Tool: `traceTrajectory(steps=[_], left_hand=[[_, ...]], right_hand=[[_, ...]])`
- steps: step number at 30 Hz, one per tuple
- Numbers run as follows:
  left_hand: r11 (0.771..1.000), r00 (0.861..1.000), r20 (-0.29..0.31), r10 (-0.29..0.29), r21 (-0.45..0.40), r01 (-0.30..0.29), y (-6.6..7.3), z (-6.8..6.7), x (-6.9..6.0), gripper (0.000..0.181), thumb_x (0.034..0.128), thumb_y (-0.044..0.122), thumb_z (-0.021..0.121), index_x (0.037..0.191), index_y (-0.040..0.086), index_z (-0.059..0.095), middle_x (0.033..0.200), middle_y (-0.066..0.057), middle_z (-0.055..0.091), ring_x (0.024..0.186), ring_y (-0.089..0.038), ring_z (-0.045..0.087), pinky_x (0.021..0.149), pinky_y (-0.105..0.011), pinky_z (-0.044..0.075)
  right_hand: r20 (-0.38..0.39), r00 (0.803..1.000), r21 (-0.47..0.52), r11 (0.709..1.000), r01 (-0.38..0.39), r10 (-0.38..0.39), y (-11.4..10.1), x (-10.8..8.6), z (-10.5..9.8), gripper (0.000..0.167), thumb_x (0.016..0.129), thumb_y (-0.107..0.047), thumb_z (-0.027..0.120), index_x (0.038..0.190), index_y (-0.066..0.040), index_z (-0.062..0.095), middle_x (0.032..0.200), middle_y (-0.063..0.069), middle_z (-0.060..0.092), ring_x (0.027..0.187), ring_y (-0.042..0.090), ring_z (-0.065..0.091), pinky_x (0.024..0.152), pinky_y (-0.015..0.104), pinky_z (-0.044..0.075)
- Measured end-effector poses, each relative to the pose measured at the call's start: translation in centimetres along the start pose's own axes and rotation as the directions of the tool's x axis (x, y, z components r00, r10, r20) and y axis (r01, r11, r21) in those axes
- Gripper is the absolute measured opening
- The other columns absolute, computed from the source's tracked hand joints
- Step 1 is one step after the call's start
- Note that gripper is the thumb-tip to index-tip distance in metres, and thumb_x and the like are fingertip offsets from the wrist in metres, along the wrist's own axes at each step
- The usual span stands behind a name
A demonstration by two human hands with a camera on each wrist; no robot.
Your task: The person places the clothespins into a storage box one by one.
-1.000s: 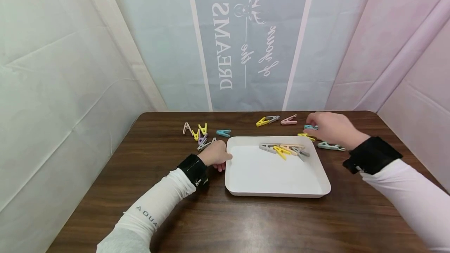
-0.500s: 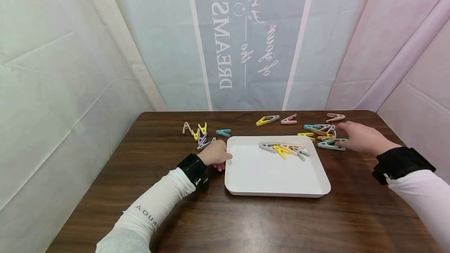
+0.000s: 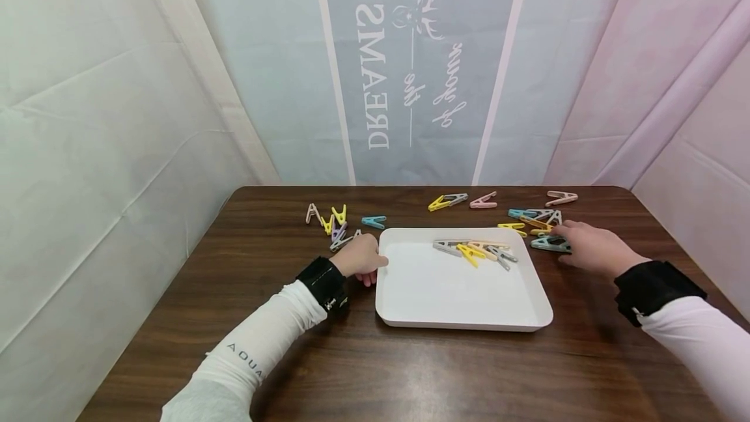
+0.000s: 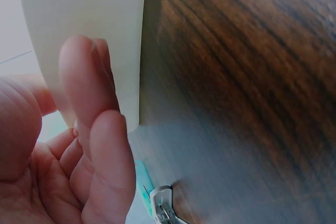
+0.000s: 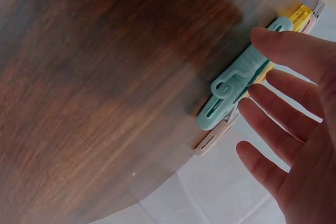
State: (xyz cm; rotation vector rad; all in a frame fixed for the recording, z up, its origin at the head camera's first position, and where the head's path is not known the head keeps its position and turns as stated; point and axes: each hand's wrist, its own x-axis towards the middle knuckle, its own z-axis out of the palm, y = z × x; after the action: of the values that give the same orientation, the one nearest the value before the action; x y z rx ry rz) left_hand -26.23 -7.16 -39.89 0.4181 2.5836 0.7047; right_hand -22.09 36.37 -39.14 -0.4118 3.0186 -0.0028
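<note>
My left hand (image 3: 359, 256) holds the left rim of a white tray (image 3: 463, 325), thumb over the edge and fingers outside; the left wrist view shows the tray wall (image 4: 105, 3) by its fingers. At the tray's right side, my right hand (image 3: 594, 249) reaches to a pale green clothespin (image 3: 548, 243) lying on the table. In the right wrist view its fingers are spread and fairly straight, the thumb at the green clothespin (image 5: 239, 74), not curled round it. Inside the tray, near its back edge, lie grey clothespins (image 3: 446, 248), a yellow clothespin (image 3: 467, 254) and peach ones.
Behind the green clothespin lie blue (image 3: 518, 213), orange (image 3: 536, 223) and yellow clothespins (image 3: 511, 229). A pink clothespin (image 3: 484, 200) and a yellow one (image 3: 438, 203) are near the table's back edge. Several more, including a purple clothespin (image 3: 338, 232), lie left of the tray. Curtains surround the table.
My right hand has moved right from over the blue clothespin, uncovering several clothespins, then slightly back left and nearer, to the green one. The left hand and the tray stay put.
</note>
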Motion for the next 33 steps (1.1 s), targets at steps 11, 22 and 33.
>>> traceTrajectory(steps=[11, 22, 33], left_hand=[[1.000, 1.000, 0.018, -0.014, -0.001, 0.014, 0.24, -0.19, -0.26, 0.039, 0.0945, 0.015, 0.059, 0.057, 0.004, 0.063, 0.049, -0.004, 0.062, 0.043, -0.014, 0.062, 0.044, -0.025, 0.049], [1.000, 1.000, 0.003, -0.003, -0.001, 0.003, -0.04, 0.04, -0.14, 0.038, 0.0939, 0.015, 0.060, 0.057, 0.003, 0.063, 0.049, -0.004, 0.062, 0.042, -0.014, 0.061, 0.044, -0.025, 0.049], [1.000, 1.000, -0.002, 0.024, -0.012, -0.024, 0.18, -0.14, -0.49, 0.040, 0.0936, 0.014, 0.059, 0.055, 0.002, 0.063, 0.048, -0.004, 0.061, 0.042, -0.014, 0.061, 0.042, -0.026, 0.048]], right_hand=[[-0.010, 1.000, 0.018, 1.000, 0.024, -0.024, -0.26, 0.04, 0.09, 0.039, 0.076, -0.012, 0.080, 0.109, 0.005, 0.065, 0.109, 0.028, 0.059, 0.100, 0.043, 0.059, 0.075, 0.055, 0.048], [-0.018, 1.000, 0.006, 1.000, 0.016, -0.016, -0.80, 0.25, -0.15, 0.030, 0.079, -0.017, 0.078, 0.098, 0.002, 0.068, 0.090, 0.014, 0.060, 0.080, 0.029, 0.059, 0.066, 0.049, 0.049], [-0.002, 1.000, -0.025, 0.999, -0.021, 0.021, -0.64, 0.81, 0.21, 0.034, 0.080, -0.022, 0.077, 0.099, 0.005, 0.068, 0.085, 0.012, 0.064, 0.079, 0.030, 0.057, 0.067, 0.049, 0.048]])
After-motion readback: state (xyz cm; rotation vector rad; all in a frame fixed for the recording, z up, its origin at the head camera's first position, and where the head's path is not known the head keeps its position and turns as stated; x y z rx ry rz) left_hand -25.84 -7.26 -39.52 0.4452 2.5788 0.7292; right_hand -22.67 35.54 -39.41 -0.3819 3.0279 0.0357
